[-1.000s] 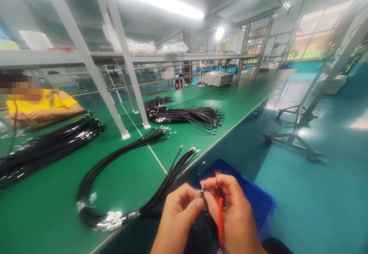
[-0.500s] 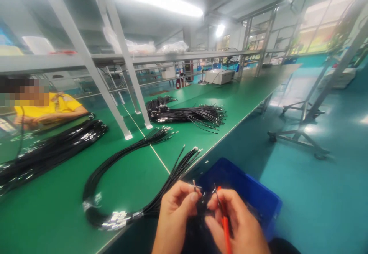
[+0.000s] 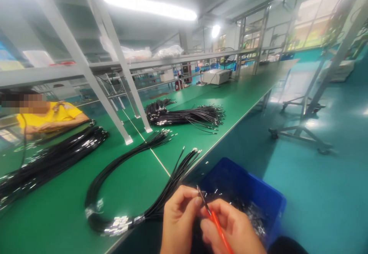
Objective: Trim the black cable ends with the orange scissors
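Observation:
My left hand (image 3: 181,217) is closed in a pinch on a cable end, only a small bit of which shows at the fingertips. In my right hand (image 3: 227,223) are red-handled cutters (image 3: 216,224), their thin dark tips touching or nearly touching the left fingertips. A bundle of black cables (image 3: 99,183) curves in a U over the green table, one arm running behind my left hand. Clear wrap and white labels bind its bend. Below my hands stands a blue bin (image 3: 244,177) with small dark and shiny scraps inside.
More black cable bundles lie on the green table (image 3: 132,192), at the left (image 3: 57,156) and farther back (image 3: 186,116). White shelf posts (image 3: 126,81) rise from the tabletop. A person in yellow (image 3: 54,117) sits across at left. A wheeled metal stand (image 3: 301,135) is on the right.
The cutters' tips have come left to my left fingertips, and my hands are closer together. More of the bin's contents now shows.

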A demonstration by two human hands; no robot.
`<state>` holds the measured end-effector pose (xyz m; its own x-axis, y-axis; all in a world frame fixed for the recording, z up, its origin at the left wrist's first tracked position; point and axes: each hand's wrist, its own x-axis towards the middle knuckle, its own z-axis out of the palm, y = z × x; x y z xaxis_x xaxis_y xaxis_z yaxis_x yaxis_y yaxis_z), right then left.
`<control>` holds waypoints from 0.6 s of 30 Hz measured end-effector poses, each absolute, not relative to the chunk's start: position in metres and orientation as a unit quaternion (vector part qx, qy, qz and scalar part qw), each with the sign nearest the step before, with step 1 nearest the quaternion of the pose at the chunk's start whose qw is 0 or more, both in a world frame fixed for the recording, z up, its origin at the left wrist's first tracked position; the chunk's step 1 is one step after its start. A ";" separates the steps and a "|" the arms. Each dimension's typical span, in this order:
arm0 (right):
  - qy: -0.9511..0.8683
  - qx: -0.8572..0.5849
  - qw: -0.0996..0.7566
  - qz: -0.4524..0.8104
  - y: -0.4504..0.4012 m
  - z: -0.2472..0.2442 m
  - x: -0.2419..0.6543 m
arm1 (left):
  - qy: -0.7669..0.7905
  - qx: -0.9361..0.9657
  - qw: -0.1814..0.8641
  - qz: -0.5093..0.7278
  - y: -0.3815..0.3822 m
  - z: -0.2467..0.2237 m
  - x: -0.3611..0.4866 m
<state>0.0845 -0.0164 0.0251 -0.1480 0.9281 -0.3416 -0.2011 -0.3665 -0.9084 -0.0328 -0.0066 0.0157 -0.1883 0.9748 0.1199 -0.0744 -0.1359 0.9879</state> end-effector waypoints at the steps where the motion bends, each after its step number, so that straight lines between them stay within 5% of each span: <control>1: -0.369 -0.497 0.424 0.661 -0.016 0.025 0.085 | 0.491 0.463 0.441 0.592 -0.007 0.014 -0.033; 18: -0.420 -0.487 0.357 0.677 -0.013 0.021 0.104 | 0.544 0.490 0.385 0.562 -0.001 0.008 -0.029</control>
<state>0.1042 -0.0125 0.0210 -0.2697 0.8929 -0.3606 -0.0751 -0.3928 -0.9166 -0.0294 -0.0011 0.0077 -0.2238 0.9657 0.1314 0.0995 -0.1115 0.9888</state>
